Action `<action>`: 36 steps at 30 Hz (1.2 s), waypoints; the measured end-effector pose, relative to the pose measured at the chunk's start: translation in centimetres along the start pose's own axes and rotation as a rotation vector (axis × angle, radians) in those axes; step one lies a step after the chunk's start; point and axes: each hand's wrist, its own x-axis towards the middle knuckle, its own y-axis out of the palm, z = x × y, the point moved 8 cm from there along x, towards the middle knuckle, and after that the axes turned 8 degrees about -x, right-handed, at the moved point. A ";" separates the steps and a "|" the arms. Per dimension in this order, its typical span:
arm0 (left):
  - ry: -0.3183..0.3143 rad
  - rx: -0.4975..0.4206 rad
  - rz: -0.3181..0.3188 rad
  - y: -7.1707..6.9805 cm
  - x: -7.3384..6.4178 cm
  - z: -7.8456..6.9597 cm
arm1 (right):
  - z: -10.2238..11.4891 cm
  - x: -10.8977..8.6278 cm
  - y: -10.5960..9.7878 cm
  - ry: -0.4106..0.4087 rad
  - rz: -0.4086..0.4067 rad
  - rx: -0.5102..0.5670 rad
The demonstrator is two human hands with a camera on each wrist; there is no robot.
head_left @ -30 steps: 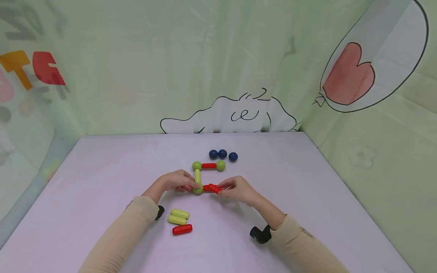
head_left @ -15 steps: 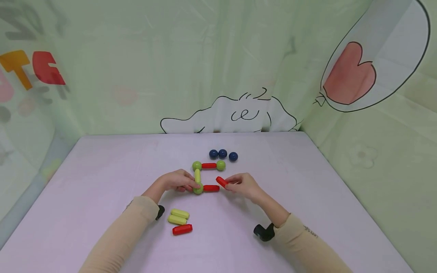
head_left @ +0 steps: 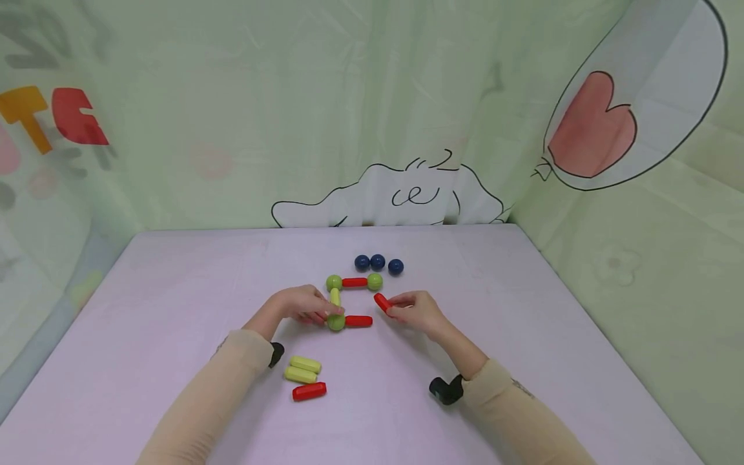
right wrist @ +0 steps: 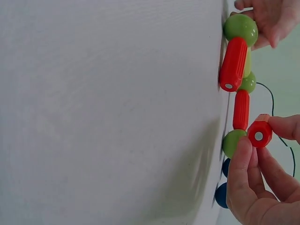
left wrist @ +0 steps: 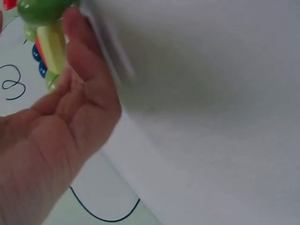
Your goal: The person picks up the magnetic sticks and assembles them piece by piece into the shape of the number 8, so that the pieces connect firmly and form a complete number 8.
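Note:
My right hand (head_left: 417,311) pinches a red stick (right wrist: 259,132) between thumb and fingers. A pale metal-looking dot marks its end. The stick is held tilted above the table, right of the joined sticks and balls. My left hand (head_left: 303,303) is at the near green ball (head_left: 336,322), fingers loosely extended beside it and thumb above. In the right wrist view that thumb stands apart from the ball. A second red stick (head_left: 358,321) extends right from this ball. A yellow stick (head_left: 335,297) joins it to the far green ball (head_left: 334,282); another red stick (head_left: 354,282) leads to a third green ball (head_left: 374,281).
Blue balls (head_left: 378,261) lie in a loose row behind the joined pieces. Nearer me are two yellow sticks (head_left: 302,370) and a loose red stick (head_left: 309,391). A printed fabric backdrop (head_left: 232,129) rises behind the table (head_left: 174,310).
My right hand has drawn its red stick away from the one on the near ball, moving right and back. My left thumb has lifted slightly off the near green ball.

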 end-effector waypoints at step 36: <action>0.228 0.579 -0.338 -0.1 4.2 -6.4 | -0.3 1.5 1.3 0.107 -0.034 0.031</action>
